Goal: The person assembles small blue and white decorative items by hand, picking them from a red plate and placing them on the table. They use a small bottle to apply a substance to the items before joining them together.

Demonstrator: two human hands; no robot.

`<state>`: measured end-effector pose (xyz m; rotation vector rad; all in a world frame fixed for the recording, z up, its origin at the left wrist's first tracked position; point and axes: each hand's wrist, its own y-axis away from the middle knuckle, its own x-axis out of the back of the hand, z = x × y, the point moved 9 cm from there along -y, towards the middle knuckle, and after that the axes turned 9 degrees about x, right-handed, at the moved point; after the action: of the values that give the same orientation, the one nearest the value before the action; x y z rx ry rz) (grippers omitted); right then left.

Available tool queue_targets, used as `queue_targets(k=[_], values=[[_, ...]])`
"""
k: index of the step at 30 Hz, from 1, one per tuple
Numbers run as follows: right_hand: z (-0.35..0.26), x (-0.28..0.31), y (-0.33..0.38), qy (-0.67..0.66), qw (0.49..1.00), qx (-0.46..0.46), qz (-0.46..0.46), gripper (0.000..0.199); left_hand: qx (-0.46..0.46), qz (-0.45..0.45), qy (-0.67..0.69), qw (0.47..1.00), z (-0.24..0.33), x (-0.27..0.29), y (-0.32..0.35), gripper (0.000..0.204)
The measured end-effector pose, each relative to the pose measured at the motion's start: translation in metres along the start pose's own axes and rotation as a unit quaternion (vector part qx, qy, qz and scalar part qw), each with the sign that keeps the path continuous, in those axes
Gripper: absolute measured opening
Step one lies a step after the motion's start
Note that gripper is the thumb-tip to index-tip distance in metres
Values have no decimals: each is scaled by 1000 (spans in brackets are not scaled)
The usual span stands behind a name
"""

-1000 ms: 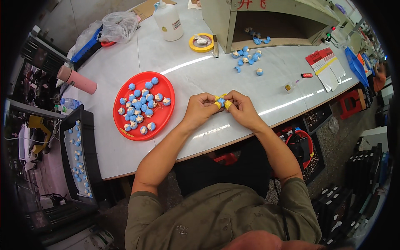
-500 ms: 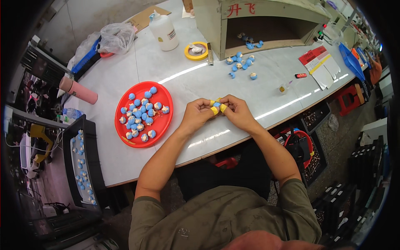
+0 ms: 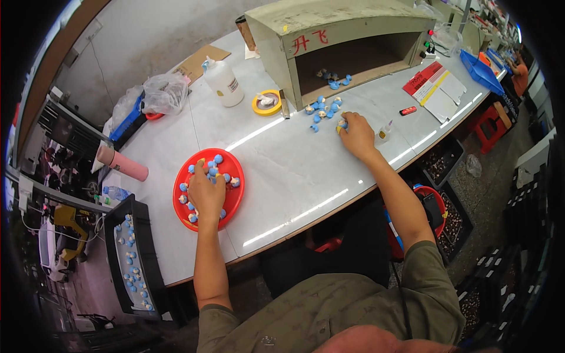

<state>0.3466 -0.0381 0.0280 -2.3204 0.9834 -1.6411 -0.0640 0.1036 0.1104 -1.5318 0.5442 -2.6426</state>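
Observation:
My left hand [image 3: 207,193] reaches down over a round red tray [image 3: 237,203] that holds several small blue-and-cream balls [image 3: 218,159]. Its taped thumb and forefinger are apart, with balls beneath and between them; the other fingers are partly hidden. At the right, my right hand [image 3: 356,136] pinches a single blue-and-cream ball [image 3: 342,125] at the table surface. Yellow tape wraps fingertips on both hands. Just beyond the right hand, a loose group of similar balls and blue pieces [image 3: 322,107] lies before a beige metal box [image 3: 272,65] with an open front.
Behind the tray stand a white squeeze bottle [image 3: 222,82] and a yellow tape roll [image 3: 257,106]. A small dropper bottle [image 3: 384,132] sits right of my right hand, near a red lighter [image 3: 407,110] and red-and-white card [image 3: 426,82]. A pink flask [image 3: 123,163] and black tray [image 3: 154,262] are left.
My hands were together over the table, fingering a small blue piece. They have parted: the left moved to the red tray, the right to a ball by the loose group. The view has shifted.

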Motion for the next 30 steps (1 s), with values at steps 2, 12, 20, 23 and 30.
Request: queue_targets(k=[2,12,20,23,30], values=[[-3,-1,3,-110,994,13,22,42,-70,92,-132,985,-7,-2,3,54],[-144,9,72,-399,895,180,-86,58,113,-560,483,664,103,-139,92,44],[0,79,97,-164,949,-46,267,65,206,-552,501,634,78,-164,89,25],[58,104,97,67,937,-161,301,57,221,-545,515,623,84,-161,92,25],[73,62,67,-118,971,-154,142,28,244,-538,523,614,82,-168,97,29]])
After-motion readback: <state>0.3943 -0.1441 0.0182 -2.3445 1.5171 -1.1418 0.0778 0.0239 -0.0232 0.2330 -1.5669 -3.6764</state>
